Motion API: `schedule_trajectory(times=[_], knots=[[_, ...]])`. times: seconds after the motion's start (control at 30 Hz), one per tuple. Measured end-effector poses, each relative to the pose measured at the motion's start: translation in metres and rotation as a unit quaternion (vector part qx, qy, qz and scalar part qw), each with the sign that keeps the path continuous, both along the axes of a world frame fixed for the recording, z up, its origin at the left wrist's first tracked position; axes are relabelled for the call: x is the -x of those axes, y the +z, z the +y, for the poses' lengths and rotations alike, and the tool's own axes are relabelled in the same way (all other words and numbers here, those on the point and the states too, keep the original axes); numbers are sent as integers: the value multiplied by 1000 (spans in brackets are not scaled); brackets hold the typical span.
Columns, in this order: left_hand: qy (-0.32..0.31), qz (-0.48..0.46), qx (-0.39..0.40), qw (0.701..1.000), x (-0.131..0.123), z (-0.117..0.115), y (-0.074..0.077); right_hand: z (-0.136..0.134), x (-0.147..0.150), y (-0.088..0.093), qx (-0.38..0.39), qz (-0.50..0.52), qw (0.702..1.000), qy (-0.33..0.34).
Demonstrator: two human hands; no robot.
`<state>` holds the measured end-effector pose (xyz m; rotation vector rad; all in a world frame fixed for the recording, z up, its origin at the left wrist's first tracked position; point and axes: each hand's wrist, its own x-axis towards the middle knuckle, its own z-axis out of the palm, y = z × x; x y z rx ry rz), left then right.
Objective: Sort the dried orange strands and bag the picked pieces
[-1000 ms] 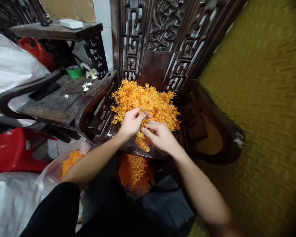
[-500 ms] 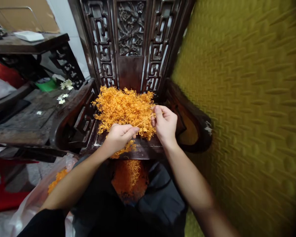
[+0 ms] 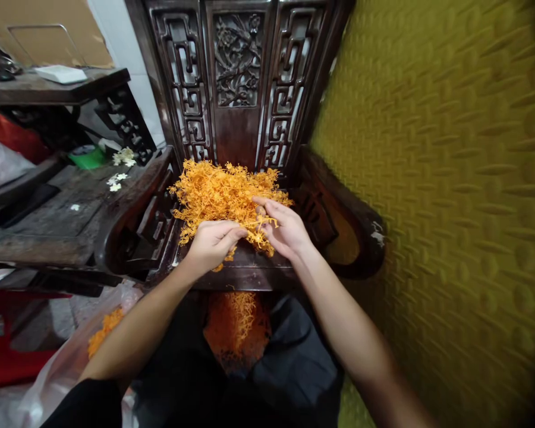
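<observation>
On the seat of a dark carved wooden chair [image 3: 258,276] lies a heap of orange plastic-looking sprigs [image 3: 218,190]. My left hand [image 3: 211,245] is closed at the heap's front edge, pinching a thin orange sprig [image 3: 263,222] between thumb and fingers. The free end of that sprig reaches toward my right hand [image 3: 289,229], whose fingers are apart around it. Part of the sprig is hidden in my left fingers. More orange pieces [image 3: 243,318] show below the seat edge, between my legs.
Left of the chair, a worn wooden bench [image 3: 44,232] holds green tape [image 3: 88,156] and small white flowers [image 3: 116,181]. A clear plastic bag [image 3: 60,362] with orange pieces stands below, beside a red stool [image 3: 13,356]. A yellow textured wall [image 3: 450,178] rises at right.
My right fingers have opened from their pinch on the stretched strand and turned outward. My left hand keeps its pinch, a short sprig now showing at its fingertips. The view has shifted slightly.
</observation>
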<state>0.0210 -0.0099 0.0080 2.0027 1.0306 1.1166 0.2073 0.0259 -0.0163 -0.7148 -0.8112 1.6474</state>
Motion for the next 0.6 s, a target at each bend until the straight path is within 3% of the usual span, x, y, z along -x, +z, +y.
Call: schedule_trajectory(times=[0.07, 0.13, 0.2, 0.27, 0.43, 0.6], knots=[[-3, -53, 67, 996, -2, -1, -2, -7, 5, 4, 9, 1, 998, 64], [-4, -151, 165, 975, -5, 0, -7, -13, 9, 6, -23, -12, 994, 106], [-12, -248, 254, 935, -9, 2, -13, -18, 13, 4, -81, -36, 990, 111], [-10, -292, 290, 911, -15, 6, -18, -22, 21, 1, -135, -85, 983, 94], [86, -225, 203, 949, -24, 8, -22, -24, 43, -5, -191, -282, 940, -32], [87, -202, 177, 959, -28, 1, -20, -14, 44, -10, -168, -285, 926, -180]])
